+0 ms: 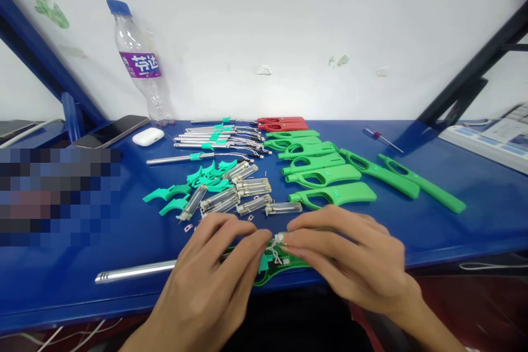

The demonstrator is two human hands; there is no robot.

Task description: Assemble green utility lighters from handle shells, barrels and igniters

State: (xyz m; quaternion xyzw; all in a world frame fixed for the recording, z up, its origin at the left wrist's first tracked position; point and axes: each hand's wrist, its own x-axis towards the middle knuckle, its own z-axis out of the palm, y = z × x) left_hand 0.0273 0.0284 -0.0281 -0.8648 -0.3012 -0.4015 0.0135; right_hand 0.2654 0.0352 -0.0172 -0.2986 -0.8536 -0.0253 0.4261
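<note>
At the table's front edge, an opened green lighter shell (pixel 264 280) lies with its inside up. It holds a teal trigger (pixel 264 263) and loose white wires (pixel 275 256), and a silver metal tube (pixel 136 271) sticks out to the left. My left hand (pixel 214 269) is closed over the tube end of the shell, fingertips pressed together by the wires. In a pinch, my right hand (pixel 350 253) holds a small clear fuel tank over the shell; only its whitish valve end (pixel 280 238) shows. My fingers hide the rest of the tank.
Beyond my hands lie several clear fuel tanks (pixel 253 187), teal triggers (pixel 175 192) and metal tubes with wires (pixel 206 137). Green lighter shells (pixel 334 195) and red ones (pixel 282 122) lie right of them. A bottle (pixel 140 60), earbud case (pixel 148 136), phone (pixel 111 132) and screwdriver (pixel 383 138) stand farther back.
</note>
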